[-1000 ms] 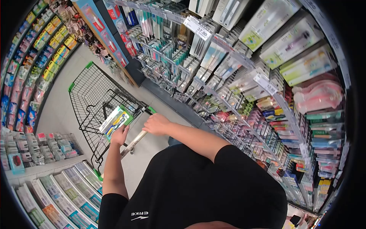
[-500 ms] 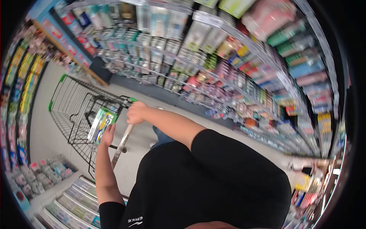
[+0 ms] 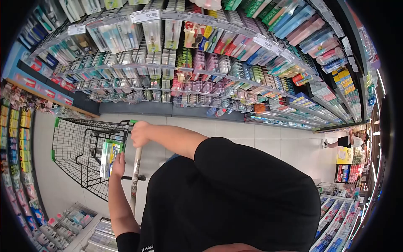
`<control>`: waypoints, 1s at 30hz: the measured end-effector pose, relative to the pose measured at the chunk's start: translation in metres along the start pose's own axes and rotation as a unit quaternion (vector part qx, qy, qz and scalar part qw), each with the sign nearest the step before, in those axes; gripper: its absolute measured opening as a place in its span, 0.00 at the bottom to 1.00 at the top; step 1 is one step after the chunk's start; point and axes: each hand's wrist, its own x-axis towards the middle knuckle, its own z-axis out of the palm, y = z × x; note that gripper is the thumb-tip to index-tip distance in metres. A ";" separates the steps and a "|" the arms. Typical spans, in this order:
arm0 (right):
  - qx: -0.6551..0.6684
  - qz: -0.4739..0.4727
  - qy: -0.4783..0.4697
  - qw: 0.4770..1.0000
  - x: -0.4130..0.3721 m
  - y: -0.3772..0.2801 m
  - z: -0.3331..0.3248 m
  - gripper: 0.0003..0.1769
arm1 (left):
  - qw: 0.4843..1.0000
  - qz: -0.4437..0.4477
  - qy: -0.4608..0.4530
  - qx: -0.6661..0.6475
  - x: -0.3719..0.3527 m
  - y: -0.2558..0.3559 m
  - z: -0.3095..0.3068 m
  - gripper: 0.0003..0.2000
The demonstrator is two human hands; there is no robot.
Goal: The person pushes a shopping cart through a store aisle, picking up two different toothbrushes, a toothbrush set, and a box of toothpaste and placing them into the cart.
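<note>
My right hand is wrapped round the end of the pale handle bar of a shopping cart. The cart's black wire basket, with green corner pieces, extends to the left of both hands. My left hand holds a toothbrush pack over the near end of the basket. The pack is white with green edges and yellow and blue parts; its printing is too small to read. Some of its lower edge is hidden by my left fingers.
Long shelves of hanging toothbrush packs run along the top side. Another stocked shelf stands at the far left. Display bins are at the lower left. A person is farther off at the right, on the tiled floor.
The view has turned, so the shelves lie more level and show more sharply. Both hands keep their holds, and the pack stays over the cart.
</note>
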 end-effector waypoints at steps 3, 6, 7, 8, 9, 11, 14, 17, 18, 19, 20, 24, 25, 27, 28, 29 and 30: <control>0.008 0.005 0.000 1.000 -0.021 0.006 0.003 0.24 | 0.999 -0.025 -0.007 -0.039 -0.004 0.013 0.018 0.33; 0.026 -0.006 0.013 1.000 -0.039 0.015 0.008 0.23 | 1.000 -0.010 0.023 -0.011 -0.012 0.029 0.034 0.34; 0.046 0.013 0.002 0.999 -0.051 0.020 0.012 0.24 | 0.998 -0.046 -0.003 -0.036 -0.006 0.025 0.047 0.33; 0.049 0.013 0.000 0.999 -0.055 0.023 0.014 0.24 | 0.998 -0.049 -0.006 -0.035 -0.001 0.015 0.055 0.33; 0.030 0.005 0.002 1.000 -0.060 0.026 0.018 0.22 | 1.000 -0.017 0.025 -0.006 -0.002 0.020 0.061 0.32; 0.016 -0.005 0.007 1.000 -0.070 0.030 0.025 0.20 | 0.999 -0.005 0.035 0.022 -0.009 0.030 0.073 0.29; 0.023 -0.009 -0.019 1.000 -0.100 0.036 0.015 0.21 | 0.996 0.015 0.061 0.062 -0.017 0.048 0.091 0.27; 0.025 -0.012 -0.021 0.999 -0.117 0.046 0.024 0.21 | 0.996 0.030 0.075 0.050 -0.025 0.070 0.109 0.24; 0.022 -0.012 -0.020 0.999 -0.122 0.049 0.026 0.21 | 0.995 0.039 0.082 0.047 -0.028 0.074 0.116 0.24; 0.023 -0.016 -0.022 0.999 -0.128 0.053 0.028 0.21 | 0.996 0.029 0.073 0.033 -0.027 0.077 0.121 0.23; 0.027 -0.017 -0.019 0.999 -0.133 0.056 0.030 0.21 | 0.996 0.025 0.074 0.032 -0.028 0.079 0.128 0.23; 0.041 -0.037 0.043 0.998 -0.149 0.072 0.047 0.20 | 0.997 0.018 0.072 0.037 -0.026 0.084 0.146 0.24; 0.043 -0.039 0.041 0.997 -0.153 0.074 0.050 0.20 | 0.996 0.022 0.074 0.036 -0.026 0.084 0.151 0.25; 0.046 -0.037 0.050 0.997 -0.161 0.078 0.051 0.20 | 0.996 0.028 0.075 0.032 -0.025 0.082 0.158 0.25; 0.042 -0.036 0.048 0.997 -0.167 0.082 0.050 0.20 | 0.996 0.031 0.076 0.036 -0.022 0.081 0.162 0.25; 0.046 -0.034 0.038 0.998 -0.172 0.084 0.050 0.20 | 0.996 0.034 0.075 0.040 -0.021 0.078 0.167 0.25; 0.050 -0.033 0.030 0.998 -0.177 0.084 0.051 0.20 | 0.996 0.035 0.074 0.045 -0.023 0.079 0.172 0.25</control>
